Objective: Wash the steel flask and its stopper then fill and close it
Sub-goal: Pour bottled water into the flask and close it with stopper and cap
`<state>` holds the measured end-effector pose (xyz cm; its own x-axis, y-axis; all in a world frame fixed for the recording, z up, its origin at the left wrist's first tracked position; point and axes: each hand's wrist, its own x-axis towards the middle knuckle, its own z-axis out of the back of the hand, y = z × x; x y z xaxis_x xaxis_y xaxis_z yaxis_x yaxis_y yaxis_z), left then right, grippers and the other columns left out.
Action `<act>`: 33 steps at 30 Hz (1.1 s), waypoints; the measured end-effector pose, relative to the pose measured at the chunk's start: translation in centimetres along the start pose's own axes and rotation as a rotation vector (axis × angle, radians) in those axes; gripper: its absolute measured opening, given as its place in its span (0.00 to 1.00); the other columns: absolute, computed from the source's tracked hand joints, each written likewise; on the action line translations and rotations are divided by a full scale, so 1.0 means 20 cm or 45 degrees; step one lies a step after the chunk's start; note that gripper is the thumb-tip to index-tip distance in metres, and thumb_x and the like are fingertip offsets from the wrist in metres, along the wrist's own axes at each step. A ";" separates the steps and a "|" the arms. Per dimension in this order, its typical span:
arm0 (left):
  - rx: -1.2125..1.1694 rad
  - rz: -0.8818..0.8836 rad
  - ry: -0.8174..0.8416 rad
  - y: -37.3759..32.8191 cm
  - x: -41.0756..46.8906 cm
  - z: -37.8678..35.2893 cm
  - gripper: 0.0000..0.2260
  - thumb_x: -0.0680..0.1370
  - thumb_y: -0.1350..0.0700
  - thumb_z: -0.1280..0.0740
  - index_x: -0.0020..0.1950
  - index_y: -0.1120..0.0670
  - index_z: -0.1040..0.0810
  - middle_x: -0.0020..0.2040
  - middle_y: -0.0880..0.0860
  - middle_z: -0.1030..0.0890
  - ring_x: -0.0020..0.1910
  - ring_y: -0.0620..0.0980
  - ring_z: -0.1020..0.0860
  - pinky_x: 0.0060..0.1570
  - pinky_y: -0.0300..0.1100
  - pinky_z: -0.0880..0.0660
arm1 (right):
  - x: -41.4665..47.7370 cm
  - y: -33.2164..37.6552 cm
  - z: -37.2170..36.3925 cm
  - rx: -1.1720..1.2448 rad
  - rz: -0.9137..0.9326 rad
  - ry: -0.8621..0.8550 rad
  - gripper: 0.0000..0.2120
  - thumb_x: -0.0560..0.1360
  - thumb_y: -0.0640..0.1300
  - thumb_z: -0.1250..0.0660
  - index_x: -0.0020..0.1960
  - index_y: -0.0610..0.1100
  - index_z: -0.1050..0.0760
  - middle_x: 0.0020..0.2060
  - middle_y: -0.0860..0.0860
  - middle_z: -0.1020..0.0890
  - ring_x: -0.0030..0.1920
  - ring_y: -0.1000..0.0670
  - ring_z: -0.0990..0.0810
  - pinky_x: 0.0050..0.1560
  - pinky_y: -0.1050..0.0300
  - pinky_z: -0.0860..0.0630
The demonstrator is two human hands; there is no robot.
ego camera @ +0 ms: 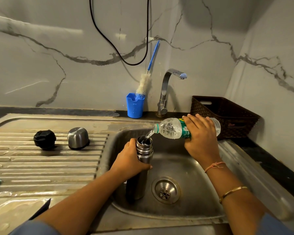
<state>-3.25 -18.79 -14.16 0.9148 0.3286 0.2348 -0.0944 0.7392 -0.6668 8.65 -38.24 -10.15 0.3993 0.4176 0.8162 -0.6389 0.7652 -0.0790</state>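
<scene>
Here the left hand grips the upright steel flask in the sink while the right hand holds a tilted plastic bottle, pouring water in.

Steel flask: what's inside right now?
A stream of water from the plastic bottle enters the open mouth of the steel flask. Its dark interior hides the fill level; the left hand wraps the body.

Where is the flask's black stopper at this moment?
In the head view the black stopper sits on the ribbed draining board, left of the sink basin, with the steel cap just to its right.
</scene>
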 end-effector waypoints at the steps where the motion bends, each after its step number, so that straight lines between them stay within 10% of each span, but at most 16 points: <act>1: 0.000 0.001 0.001 0.00 0.00 0.00 0.33 0.61 0.49 0.20 0.59 0.50 0.34 0.58 0.48 0.27 0.51 0.42 0.32 0.52 0.37 0.34 | 0.00 0.00 0.00 0.003 0.000 0.000 0.29 0.59 0.39 0.36 0.60 0.38 0.23 0.56 0.41 0.19 0.58 0.36 0.23 0.61 0.37 0.32; 33: 0.007 0.009 0.013 0.00 0.00 0.01 0.31 0.61 0.46 0.21 0.54 0.46 0.37 0.56 0.45 0.24 0.50 0.42 0.28 0.50 0.37 0.32 | 0.00 -0.01 0.00 -0.017 0.004 0.010 0.33 0.56 0.34 0.24 0.61 0.38 0.23 0.56 0.41 0.20 0.60 0.36 0.24 0.63 0.36 0.34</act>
<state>-3.32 -18.76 -13.98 0.9182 0.3277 0.2227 -0.1030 0.7401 -0.6646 8.80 -38.35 -10.23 0.4025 0.4240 0.8113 -0.6317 0.7701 -0.0891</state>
